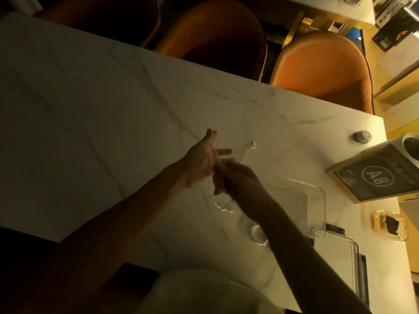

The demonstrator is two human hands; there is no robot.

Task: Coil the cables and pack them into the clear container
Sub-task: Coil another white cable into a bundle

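Over table (pixel 113 105) | hands (pixel 217 171) w/ cable (pixel 248 151) | container (pixel 317 200) rt, A8 sign (pixel 374 175) beyond

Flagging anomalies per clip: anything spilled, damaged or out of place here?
Nothing stands out. Both hands work a thin white cable above the marble table; the clear container sits upright beside them.
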